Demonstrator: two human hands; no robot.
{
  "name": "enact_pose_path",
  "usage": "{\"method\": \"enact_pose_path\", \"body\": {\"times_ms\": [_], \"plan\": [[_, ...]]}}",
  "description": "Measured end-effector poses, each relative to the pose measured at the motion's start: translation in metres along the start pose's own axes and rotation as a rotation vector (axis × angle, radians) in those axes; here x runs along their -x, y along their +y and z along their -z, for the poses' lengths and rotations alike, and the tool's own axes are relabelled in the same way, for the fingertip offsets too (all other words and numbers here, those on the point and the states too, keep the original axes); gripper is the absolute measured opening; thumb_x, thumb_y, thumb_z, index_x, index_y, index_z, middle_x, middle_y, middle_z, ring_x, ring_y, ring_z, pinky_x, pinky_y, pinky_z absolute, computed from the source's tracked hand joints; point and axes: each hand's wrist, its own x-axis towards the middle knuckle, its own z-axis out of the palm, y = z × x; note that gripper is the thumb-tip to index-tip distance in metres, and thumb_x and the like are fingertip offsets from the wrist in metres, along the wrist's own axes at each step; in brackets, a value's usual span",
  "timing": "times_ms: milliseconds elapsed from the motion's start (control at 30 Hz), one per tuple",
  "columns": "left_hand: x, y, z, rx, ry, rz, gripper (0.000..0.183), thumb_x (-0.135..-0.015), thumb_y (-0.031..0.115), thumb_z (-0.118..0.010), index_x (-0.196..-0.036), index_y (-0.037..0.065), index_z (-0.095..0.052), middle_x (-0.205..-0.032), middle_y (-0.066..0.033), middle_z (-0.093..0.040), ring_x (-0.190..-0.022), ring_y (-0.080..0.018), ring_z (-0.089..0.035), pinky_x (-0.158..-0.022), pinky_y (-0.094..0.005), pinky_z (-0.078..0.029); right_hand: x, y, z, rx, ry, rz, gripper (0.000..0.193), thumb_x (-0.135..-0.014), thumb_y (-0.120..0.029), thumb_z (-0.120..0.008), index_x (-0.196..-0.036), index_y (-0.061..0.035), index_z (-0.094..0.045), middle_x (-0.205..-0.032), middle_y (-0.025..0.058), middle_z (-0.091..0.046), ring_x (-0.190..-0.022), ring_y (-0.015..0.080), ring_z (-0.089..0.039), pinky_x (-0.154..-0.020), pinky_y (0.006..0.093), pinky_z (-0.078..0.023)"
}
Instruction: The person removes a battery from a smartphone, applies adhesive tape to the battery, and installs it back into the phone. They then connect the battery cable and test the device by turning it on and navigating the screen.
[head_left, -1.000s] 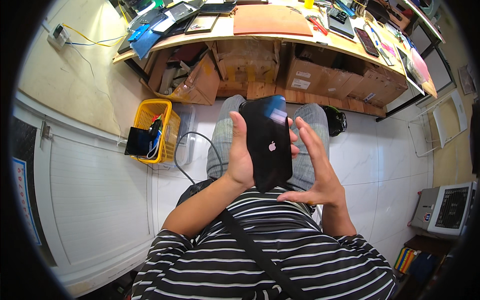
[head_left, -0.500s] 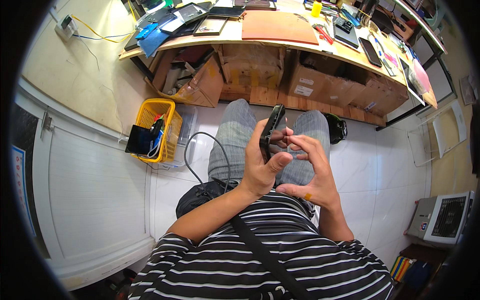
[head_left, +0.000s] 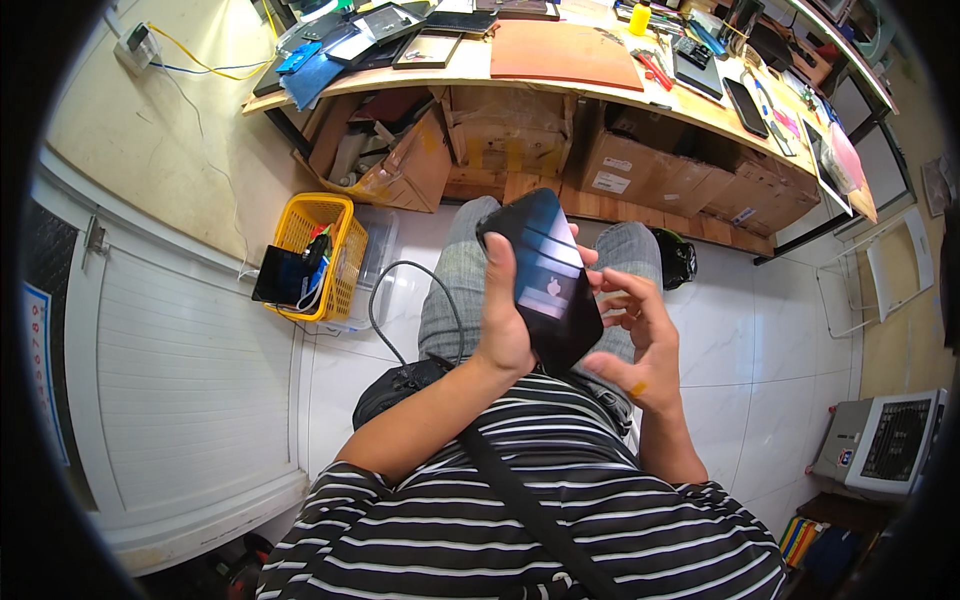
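A dark smartphone [head_left: 550, 285] is held over my lap, tilted, its glossy face turned up toward me. That face shows a pale logo and bluish reflections. My left hand [head_left: 508, 325] grips it, thumb along the near left edge and fingertips showing past the far right edge. Close to the phone's right side is my right hand [head_left: 642, 335], its fingers curved and apart from the thumb, with nothing seen in it. Whether its fingertips touch the phone's edge I cannot tell. A bit of orange tape sits near the base of the right thumb.
Ahead stands a workbench [head_left: 470, 78] with an orange mat [head_left: 565, 55], another phone [head_left: 745, 107], tools and stacked device parts. Cardboard boxes [head_left: 650, 170] fill the space beneath. At left is a yellow basket [head_left: 350, 265]; at right, an air cooler [head_left: 885, 440] and a folding chair [head_left: 900, 250].
My left hand has turned the phone from edge-on to face up, so its screen shows. My right hand has shifted slightly right, from in front of the screen to beside it.
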Motion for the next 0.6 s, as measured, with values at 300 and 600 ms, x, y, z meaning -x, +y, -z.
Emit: {"method": "enact_pose_path", "body": {"times_ms": [300, 600], "plan": [[-0.006, 0.012, 0.005, 0.054, -0.154, 0.131, 0.103, -0.091, 0.086, -0.019, -0.134, -0.001, -0.054, -0.123, -0.0232, -0.066, -0.112, -0.0262, -0.067, -0.091, -0.0379, -0.06, 0.008, 0.033, 0.002, -1.123, -0.328, -0.56, 0.075, -0.106, -0.064, -0.026, -0.135, 0.0003, -0.052, -0.125, 0.0212, -0.065, -0.106, 0.0329, -0.07, -0.08, 0.0472, -0.063], [-0.017, 0.016, -0.01, -0.118, -0.391, 0.289, 0.098, -0.096, 0.079, -0.017, -0.145, -0.001, -0.044, -0.134, -0.0223, -0.06, -0.122, -0.0278, -0.062, -0.101, -0.0395, -0.055, 0.004, 0.01, -0.021, -1.587, -0.449, -0.535, 0.095, -0.095, -0.081, -0.024, -0.154, -0.0083, -0.035, -0.128, 0.0354, -0.057, -0.105, 0.0463, -0.067, -0.082, 0.0509, -0.063]]}}
